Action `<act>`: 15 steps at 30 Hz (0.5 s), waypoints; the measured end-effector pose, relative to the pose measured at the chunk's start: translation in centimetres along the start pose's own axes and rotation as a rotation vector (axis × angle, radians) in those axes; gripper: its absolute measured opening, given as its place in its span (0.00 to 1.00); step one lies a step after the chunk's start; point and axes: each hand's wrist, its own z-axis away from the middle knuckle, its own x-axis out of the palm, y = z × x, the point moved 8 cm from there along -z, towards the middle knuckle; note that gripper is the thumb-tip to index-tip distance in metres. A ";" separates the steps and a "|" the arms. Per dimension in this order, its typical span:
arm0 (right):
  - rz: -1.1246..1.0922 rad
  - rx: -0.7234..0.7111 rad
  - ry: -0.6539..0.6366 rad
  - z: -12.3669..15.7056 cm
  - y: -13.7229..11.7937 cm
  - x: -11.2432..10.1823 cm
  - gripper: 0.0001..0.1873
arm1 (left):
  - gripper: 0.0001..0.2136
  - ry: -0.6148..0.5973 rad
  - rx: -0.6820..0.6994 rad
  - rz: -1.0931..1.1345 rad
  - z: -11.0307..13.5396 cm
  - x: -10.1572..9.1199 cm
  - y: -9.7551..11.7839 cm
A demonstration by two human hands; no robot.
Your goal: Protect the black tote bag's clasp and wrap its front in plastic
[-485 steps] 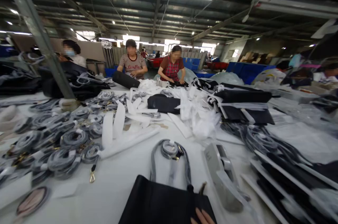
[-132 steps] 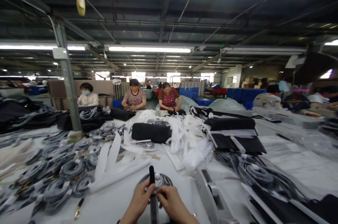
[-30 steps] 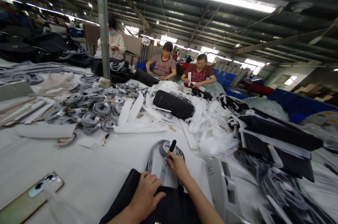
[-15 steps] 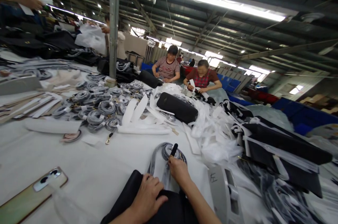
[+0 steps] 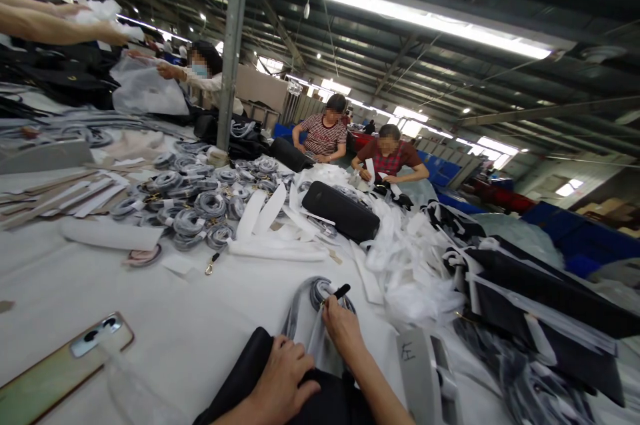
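Note:
My left hand [image 5: 284, 375] lies across a black bag [image 5: 239, 373] at the lower middle of the head view, its thumb apart from the fingers. Just beyond the bag, my right hand [image 5: 343, 330] is closed in a pinch on a strap, whose black end [image 5: 342, 291] sticks out past the fingers. A bit of gold metal shows at the fingertips. The strap's grey-wrapped coil [image 5: 319, 291] lies on the white table behind that hand, partly covered by it. The bag's near part runs out of the picture.
Several wrapped strap coils [image 5: 210, 203] are heaped at the back left. A black case [image 5: 341, 211] and white wrapping [image 5: 415, 271] lie farther back. Left is a phone [image 5: 60, 371]; a grey tape dispenser [image 5: 425, 371] stands at right. Co-workers [image 5: 325, 135] work across the table.
The black strap end has tilted to the right in my right hand. My left hand stays on the bag. At the far left, other people's arms reach farther in, and a plastic bag has moved left.

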 end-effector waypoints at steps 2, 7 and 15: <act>-0.012 0.018 0.030 0.0 0.0 -0.3 0.08 | 0.07 0.016 0.010 0.007 0.0 -0.2 0.1; -0.113 0.053 0.123 0.5 0.4 -0.6 0.10 | 0.05 0.067 0.022 -0.002 0.2 -0.8 0.5; -0.416 -0.072 0.240 3.2 -0.2 -3.6 0.16 | 0.18 0.282 -0.105 0.142 -4.9 -2.2 -0.6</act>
